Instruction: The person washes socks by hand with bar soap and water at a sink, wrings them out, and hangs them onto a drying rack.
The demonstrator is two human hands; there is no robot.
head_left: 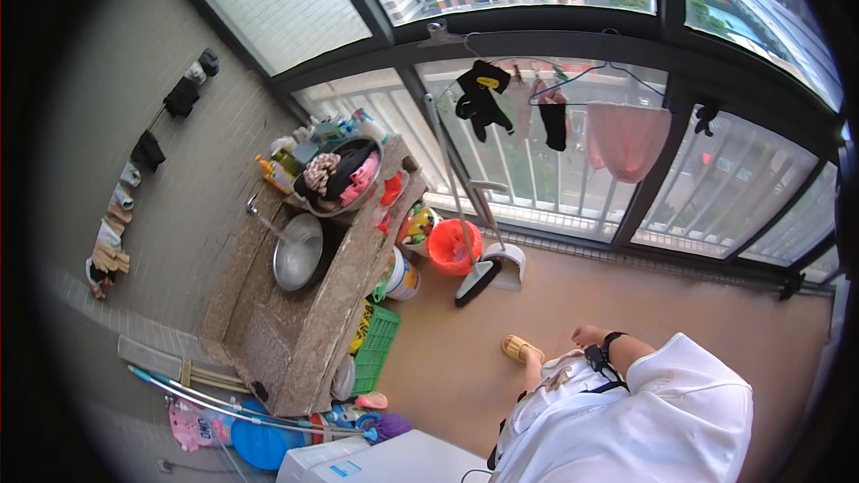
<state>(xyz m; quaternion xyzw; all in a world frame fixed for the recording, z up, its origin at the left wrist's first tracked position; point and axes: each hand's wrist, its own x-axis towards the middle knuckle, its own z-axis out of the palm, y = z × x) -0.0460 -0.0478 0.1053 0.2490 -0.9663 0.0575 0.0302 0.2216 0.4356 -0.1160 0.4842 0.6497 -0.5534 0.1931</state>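
Note:
My right hand (589, 336) hangs beside my white shirt over the tiled floor, with a black band on its wrist. Its fingers look loosely curled, and I see nothing in them. My left hand is outside the view. Ahead of me, water runs from the tap (251, 204) into a metal basin (298, 252) in the stone sink (268, 340). A second metal basin (380, 170) on the counter holds dark and pink clothes (353, 177). Both basins are well away from my hand.
An orange-red bucket (454, 246), a broom (479, 282) and a dustpan (509, 266) stand near the window. Beside the sink is a green crate (378, 349). A white appliance (385, 463) stands at the bottom. Laundry (629, 139) hangs by the window; bottles (276, 174) line the counter.

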